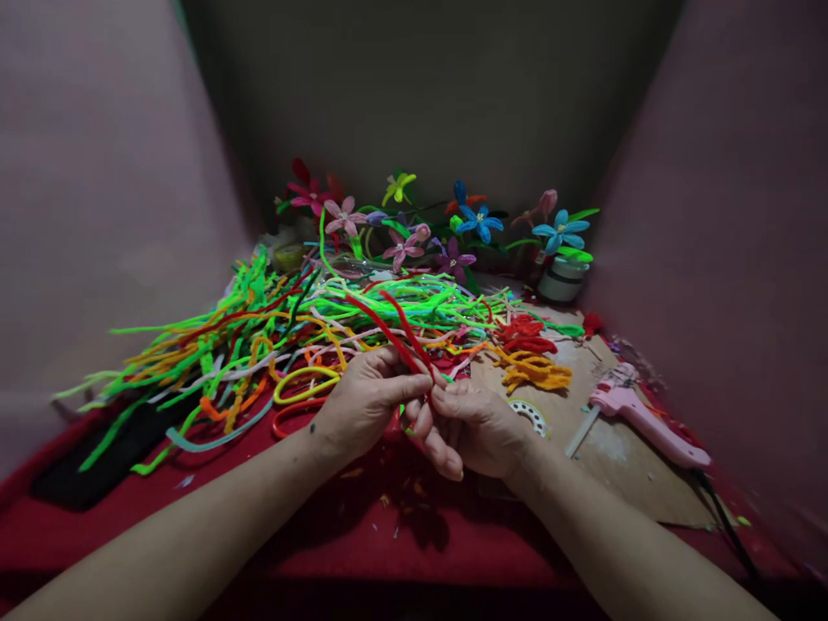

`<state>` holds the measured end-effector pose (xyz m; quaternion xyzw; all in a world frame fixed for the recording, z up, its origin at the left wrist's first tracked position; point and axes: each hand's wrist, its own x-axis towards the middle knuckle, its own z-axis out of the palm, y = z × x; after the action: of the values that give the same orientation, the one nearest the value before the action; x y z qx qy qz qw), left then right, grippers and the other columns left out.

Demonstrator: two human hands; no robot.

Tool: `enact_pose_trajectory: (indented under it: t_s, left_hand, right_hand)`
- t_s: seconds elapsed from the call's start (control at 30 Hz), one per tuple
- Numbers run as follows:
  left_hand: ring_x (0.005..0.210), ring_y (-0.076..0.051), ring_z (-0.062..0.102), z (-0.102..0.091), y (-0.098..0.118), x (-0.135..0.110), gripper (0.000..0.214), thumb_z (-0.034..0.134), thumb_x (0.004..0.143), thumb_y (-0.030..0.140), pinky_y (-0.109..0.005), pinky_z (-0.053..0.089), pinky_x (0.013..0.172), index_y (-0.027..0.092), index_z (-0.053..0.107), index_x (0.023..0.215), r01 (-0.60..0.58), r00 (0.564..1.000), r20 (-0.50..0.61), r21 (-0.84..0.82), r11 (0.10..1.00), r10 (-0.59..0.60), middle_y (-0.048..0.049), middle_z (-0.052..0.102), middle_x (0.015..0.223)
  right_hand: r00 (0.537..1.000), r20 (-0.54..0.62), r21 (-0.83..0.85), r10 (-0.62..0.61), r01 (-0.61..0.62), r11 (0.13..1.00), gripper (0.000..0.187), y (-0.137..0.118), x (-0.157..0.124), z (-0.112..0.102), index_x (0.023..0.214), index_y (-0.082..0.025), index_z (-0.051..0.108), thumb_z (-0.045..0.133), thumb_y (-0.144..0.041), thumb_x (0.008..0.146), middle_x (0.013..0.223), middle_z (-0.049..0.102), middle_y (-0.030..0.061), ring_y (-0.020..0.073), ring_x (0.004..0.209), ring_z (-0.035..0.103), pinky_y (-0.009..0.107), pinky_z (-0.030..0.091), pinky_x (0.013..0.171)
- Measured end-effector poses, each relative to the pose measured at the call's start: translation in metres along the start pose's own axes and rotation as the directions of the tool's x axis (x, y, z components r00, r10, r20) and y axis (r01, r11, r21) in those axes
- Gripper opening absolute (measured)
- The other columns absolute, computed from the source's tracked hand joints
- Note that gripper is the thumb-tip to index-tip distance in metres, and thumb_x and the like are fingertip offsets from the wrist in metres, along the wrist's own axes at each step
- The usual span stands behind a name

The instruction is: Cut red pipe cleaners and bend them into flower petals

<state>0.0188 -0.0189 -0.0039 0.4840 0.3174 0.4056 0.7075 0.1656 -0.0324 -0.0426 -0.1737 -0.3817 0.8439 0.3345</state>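
Between my two hands a red pipe cleaner (393,331) is held, its two strands pointing up and away to the left. My left hand (368,392) pinches it between thumb and fingers. Close against it, my right hand (475,423) grips the lower end of the same red stem with thumb and forefinger, the other fingers loosely curled. The part inside the fingertips is hidden. Behind the hands spreads a large heap of pipe cleaners (388,302), mostly bright green, with orange, pink, white and red among them.
A pink glue gun (647,423) lies on a wooden board (601,483) at right, near bundled orange pipe cleaners (534,369) and a white holed disc (529,416). Finished fuzzy flowers (479,222) and a jar (561,278) stand at the back. Red cloth (323,535) covers the table.
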Motion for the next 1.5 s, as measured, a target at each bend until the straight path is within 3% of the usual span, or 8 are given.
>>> enact_pose_trajectory:
  t_s: [0.2, 0.37, 0.67, 1.0, 1.17, 1.3, 1.4, 1.5]
  left_hand:
    - [0.036, -0.007, 0.049, -0.002, -0.004, 0.003, 0.026, 0.074, 0.063, 0.018, -0.018, 0.039, 0.038, 0.016, 0.054, 0.080, -0.051, 0.997, -0.058, -0.017, 0.999, 0.050, 0.0053, 0.057, 0.052]
    - [0.053, -0.008, 0.059, -0.004, -0.003, 0.004, 0.040, 0.076, 0.060, 0.011, -0.019, 0.048, 0.053, 0.019, 0.056, 0.094, -0.071, 0.993, -0.103, -0.059, 0.996, 0.064, 0.0046, 0.061, 0.065]
    - [0.041, -0.009, 0.054, -0.002, -0.002, 0.002, 0.016, 0.069, 0.068, 0.015, -0.020, 0.043, 0.045, 0.015, 0.062, 0.083, -0.021, 1.000, 0.021, -0.048, 0.999, 0.022, 0.0042, 0.054, 0.048]
    - [0.044, -0.008, 0.055, -0.008, -0.002, 0.004, 0.017, 0.071, 0.066, 0.015, -0.019, 0.042, 0.046, 0.014, 0.066, 0.082, 0.061, 0.997, 0.037, 0.030, 0.998, -0.062, 0.0010, 0.062, 0.056]
    - [0.042, -0.006, 0.049, -0.006, -0.002, 0.003, 0.014, 0.070, 0.067, 0.023, -0.017, 0.039, 0.044, 0.013, 0.064, 0.075, 0.059, 0.998, -0.003, 0.084, 0.995, -0.059, 0.0030, 0.056, 0.049]
    - [0.042, -0.007, 0.048, -0.003, -0.001, 0.000, 0.025, 0.064, 0.075, 0.033, -0.017, 0.035, 0.042, 0.012, 0.058, 0.063, 0.053, 0.994, -0.108, 0.291, 0.955, -0.022, 0.0016, 0.055, 0.048]
    - [0.041, -0.006, 0.045, -0.003, 0.002, 0.000, 0.031, 0.059, 0.079, 0.035, -0.018, 0.032, 0.041, 0.013, 0.053, 0.058, 0.024, 0.988, -0.148, 0.385, 0.923, 0.036, 0.0020, 0.053, 0.046]
    - [0.037, -0.005, 0.039, -0.007, 0.004, 0.001, 0.031, 0.060, 0.078, 0.034, -0.018, 0.026, 0.039, 0.013, 0.051, 0.057, 0.010, 0.989, -0.140, 0.376, 0.927, 0.046, 0.0042, 0.048, 0.044]
  right_hand:
    - [0.996, -0.080, -0.052, -0.034, 0.030, 0.998, 0.037, 0.001, 0.001, 0.002, 0.074, -0.007, 0.065, 0.060, -0.044, 0.078, 0.047, 0.061, 0.0023, 0.0079, 0.033, 0.050, 0.017, 0.038, 0.032]
    - [0.997, -0.073, 0.108, -0.034, 0.041, 0.993, 0.031, -0.001, -0.001, 0.005, 0.080, -0.008, 0.066, 0.060, -0.038, 0.078, 0.054, 0.063, 0.0026, 0.0081, 0.036, 0.050, 0.020, 0.041, 0.036]
    - [0.999, -0.027, 0.135, -0.044, 0.047, 0.990, 0.031, 0.002, 0.001, 0.002, 0.077, -0.009, 0.064, 0.061, -0.040, 0.079, 0.050, 0.061, 0.0002, 0.0078, 0.034, 0.050, 0.019, 0.041, 0.035]
    - [0.997, -0.076, 0.176, -0.020, 0.033, 0.984, 0.033, 0.007, 0.002, 0.005, 0.074, -0.008, 0.066, 0.072, -0.040, 0.070, 0.050, 0.062, 0.0002, 0.0068, 0.035, 0.050, 0.018, 0.041, 0.034]
    - [0.985, -0.170, 0.093, 0.020, -0.004, 0.996, 0.031, 0.005, 0.004, 0.003, 0.067, -0.009, 0.066, 0.075, -0.039, 0.062, 0.044, 0.059, -0.0004, 0.0065, 0.031, 0.046, 0.017, 0.038, 0.032]
    - [0.949, -0.307, -0.167, -0.075, 0.024, 0.986, 0.027, 0.002, 0.003, 0.006, 0.063, -0.009, 0.067, 0.073, -0.035, 0.063, 0.041, 0.054, -0.0023, 0.0030, 0.028, 0.038, 0.014, 0.025, 0.028]
    - [0.916, -0.362, -0.347, -0.171, 0.038, 0.937, 0.027, 0.000, 0.001, 0.010, 0.069, -0.011, 0.067, 0.067, -0.037, 0.072, 0.046, 0.057, -0.0020, 0.0040, 0.034, 0.045, 0.014, 0.032, 0.034]
    - [0.909, -0.369, -0.297, -0.193, 0.082, 0.951, 0.025, 0.000, 0.000, 0.013, 0.070, -0.013, 0.063, 0.065, -0.038, 0.073, 0.060, 0.064, 0.0005, 0.0061, 0.043, 0.054, 0.016, 0.039, 0.042]
